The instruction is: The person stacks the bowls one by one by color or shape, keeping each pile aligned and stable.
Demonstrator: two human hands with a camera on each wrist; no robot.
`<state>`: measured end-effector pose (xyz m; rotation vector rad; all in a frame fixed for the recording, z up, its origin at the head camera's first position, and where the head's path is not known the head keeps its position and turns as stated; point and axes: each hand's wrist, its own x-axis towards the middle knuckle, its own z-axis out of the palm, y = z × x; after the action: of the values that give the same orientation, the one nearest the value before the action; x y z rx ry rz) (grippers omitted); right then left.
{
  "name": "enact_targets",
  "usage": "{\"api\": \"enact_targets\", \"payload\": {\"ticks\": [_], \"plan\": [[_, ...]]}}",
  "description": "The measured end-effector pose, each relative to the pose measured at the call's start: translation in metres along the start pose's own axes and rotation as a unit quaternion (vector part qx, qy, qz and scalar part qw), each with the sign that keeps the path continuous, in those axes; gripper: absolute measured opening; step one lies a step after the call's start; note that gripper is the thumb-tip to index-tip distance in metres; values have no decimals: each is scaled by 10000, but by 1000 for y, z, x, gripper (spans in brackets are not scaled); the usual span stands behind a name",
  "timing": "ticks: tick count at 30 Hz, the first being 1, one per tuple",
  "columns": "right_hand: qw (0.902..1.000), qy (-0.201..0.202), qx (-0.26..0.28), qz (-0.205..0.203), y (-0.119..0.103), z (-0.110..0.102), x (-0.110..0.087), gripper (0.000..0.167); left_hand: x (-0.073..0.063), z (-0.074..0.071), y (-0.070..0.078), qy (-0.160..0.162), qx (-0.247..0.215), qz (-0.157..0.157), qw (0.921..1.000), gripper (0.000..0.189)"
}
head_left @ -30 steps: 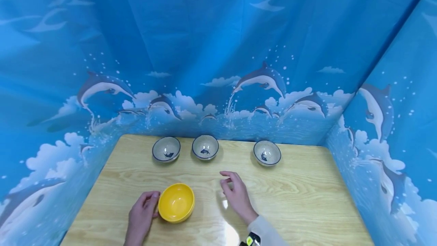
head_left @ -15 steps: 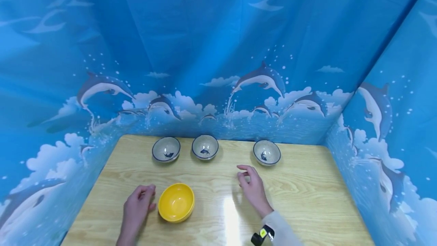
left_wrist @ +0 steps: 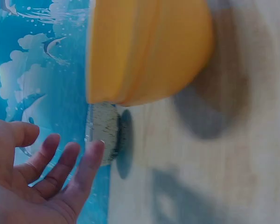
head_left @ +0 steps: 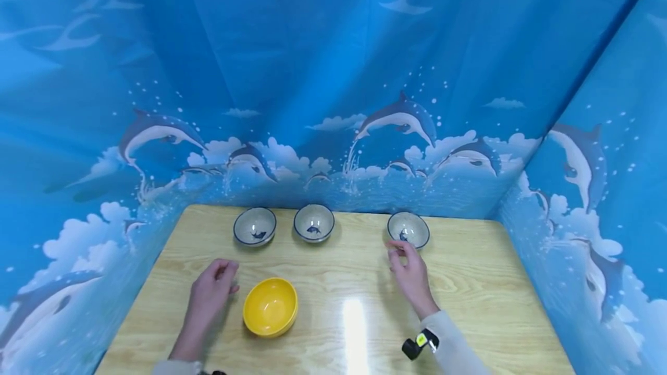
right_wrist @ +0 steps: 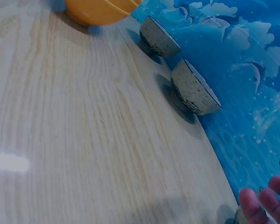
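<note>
Right hand has moved away from the yellow bowl in the head view, its grip empty, the rightmost patterned bowl just ahead, right of and beyond the yellow bowl. Left wrist view: left hand relaxed, empty, near the yellow bowl; right wrist view: contact unclear.

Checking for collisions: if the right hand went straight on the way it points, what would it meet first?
Most likely the rightmost gray bowl: in the head view the right hand overlaps its near edge, though depth is unclear, so I can't tell whether they touch.
</note>
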<state>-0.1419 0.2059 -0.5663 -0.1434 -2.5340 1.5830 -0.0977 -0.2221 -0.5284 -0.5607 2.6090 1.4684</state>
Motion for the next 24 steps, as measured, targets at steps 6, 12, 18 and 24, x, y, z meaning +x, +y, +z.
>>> {"api": "enact_targets", "payload": {"ticks": [6,12,18,24], "plan": [[9997,197,-154,55,2,-16,8,29,13,-5,15,-214,465,254,9984,55],[9987,302,-293,295,7,-31,16,32,25,-4,30,-416,809,307,9954,49],[9977,420,-371,393,16,-42,22,35,35,0,44,-560,996,649,9913,46],[9964,475,-511,476,26,-49,30,39,46,6,60,-611,1285,886,9858,41]]}}
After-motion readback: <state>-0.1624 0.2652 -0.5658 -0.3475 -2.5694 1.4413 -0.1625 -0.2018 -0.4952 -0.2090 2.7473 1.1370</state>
